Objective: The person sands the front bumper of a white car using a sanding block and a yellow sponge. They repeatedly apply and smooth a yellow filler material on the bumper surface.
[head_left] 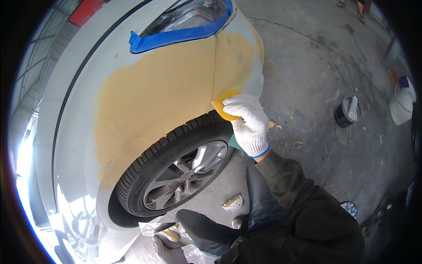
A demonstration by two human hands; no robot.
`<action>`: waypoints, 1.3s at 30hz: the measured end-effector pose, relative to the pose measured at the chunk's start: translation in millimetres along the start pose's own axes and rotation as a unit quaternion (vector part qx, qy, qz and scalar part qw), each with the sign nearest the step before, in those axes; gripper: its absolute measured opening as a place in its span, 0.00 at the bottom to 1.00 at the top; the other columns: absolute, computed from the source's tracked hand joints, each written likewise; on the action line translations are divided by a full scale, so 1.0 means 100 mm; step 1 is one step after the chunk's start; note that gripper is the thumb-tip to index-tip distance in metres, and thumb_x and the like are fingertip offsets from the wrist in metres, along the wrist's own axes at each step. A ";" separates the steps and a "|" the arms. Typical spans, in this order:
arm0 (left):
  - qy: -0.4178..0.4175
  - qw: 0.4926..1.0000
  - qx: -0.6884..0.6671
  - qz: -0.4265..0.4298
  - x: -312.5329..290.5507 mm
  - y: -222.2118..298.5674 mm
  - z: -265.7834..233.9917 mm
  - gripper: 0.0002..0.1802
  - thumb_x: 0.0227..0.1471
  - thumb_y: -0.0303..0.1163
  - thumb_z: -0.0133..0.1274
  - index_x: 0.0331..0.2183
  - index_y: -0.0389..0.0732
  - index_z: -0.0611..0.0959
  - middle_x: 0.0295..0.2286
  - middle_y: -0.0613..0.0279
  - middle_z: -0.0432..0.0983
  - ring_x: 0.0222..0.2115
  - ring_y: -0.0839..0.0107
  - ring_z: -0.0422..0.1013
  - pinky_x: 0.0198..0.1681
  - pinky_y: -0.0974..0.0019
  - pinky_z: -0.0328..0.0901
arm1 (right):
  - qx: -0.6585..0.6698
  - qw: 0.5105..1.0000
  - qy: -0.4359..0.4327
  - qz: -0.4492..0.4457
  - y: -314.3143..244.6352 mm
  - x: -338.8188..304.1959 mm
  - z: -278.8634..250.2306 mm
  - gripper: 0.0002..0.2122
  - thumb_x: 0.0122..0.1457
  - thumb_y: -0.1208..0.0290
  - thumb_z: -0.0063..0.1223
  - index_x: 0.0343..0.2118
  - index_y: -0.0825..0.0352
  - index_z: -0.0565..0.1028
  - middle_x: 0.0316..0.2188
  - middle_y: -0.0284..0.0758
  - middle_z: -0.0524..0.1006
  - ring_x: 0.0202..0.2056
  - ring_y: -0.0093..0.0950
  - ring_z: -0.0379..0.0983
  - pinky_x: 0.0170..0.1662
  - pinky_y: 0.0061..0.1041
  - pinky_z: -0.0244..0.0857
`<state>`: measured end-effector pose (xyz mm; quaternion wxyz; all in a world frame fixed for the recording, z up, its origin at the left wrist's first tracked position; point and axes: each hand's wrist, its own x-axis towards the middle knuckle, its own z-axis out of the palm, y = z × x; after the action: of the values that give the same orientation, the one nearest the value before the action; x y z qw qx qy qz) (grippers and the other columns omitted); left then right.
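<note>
My right hand [249, 121], in a white knit glove with a blue cuff, grips a yellow spreader [225, 105]. The spreader lies against the car's front corner, just above the wheel arch. Tan filler [154, 83] covers much of the fender [74, 136] and runs across the seam onto the bumper. Low in the view, my gloved left hand [169, 254] is closed beside a flat, shiny plate [151, 228] with a lump of tan filler [171, 235] next to it. Its fingers are partly hidden. A green flat piece [235, 142] shows beneath my right hand.
The tire [176, 136] and alloy wheel stand just below the fender. Blue tape [180, 38] edges the headlight [187, 17]. On the concrete floor are a dark can [338, 116], a white bucket [399, 110] and filler scraps [299, 143]. Another person's feet [361, 16] show far right.
</note>
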<state>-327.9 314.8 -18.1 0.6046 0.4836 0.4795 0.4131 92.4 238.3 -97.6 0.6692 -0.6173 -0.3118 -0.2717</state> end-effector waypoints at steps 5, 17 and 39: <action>0.014 1.000 0.001 -0.026 -0.05 0.09 0.13 0.27 0.75 0.49 0.37 0.39 0.36 0.79 0.37 0.54 0.77 0.33 0.66 0.73 0.36 0.66 0.72 | -0.003 1.000 0.000 0.004 -0.06 -0.08 0.02 0.15 0.45 0.89 0.57 0.36 0.66 0.82 0.44 0.36 0.84 0.49 0.40 0.78 0.57 0.36 0.70; 0.021 1.000 0.007 -0.019 0.00 0.07 0.03 0.26 0.75 0.50 0.38 0.39 0.37 0.80 0.35 0.58 0.76 0.33 0.70 0.70 0.38 0.68 0.69 | 0.008 1.000 0.006 -0.011 -0.12 -0.09 -0.10 0.15 0.45 0.89 0.61 0.37 0.64 0.82 0.39 0.36 0.84 0.42 0.40 0.80 0.49 0.36 0.74; 0.005 0.999 0.029 0.023 -0.10 0.07 0.14 0.30 0.74 0.53 0.36 0.33 0.37 0.77 0.34 0.54 0.75 0.32 0.67 0.71 0.30 0.64 0.73 | -0.048 0.962 -0.181 0.198 0.54 1.75 -0.39 0.14 0.61 0.68 0.61 0.44 0.72 0.80 0.35 0.37 0.83 0.35 0.25 0.80 0.40 0.25 0.74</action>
<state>-316.5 303.9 -7.9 0.5782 0.5096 0.4828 0.4157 251.5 208.4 -2.8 0.6117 -0.7368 -0.2862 -0.0322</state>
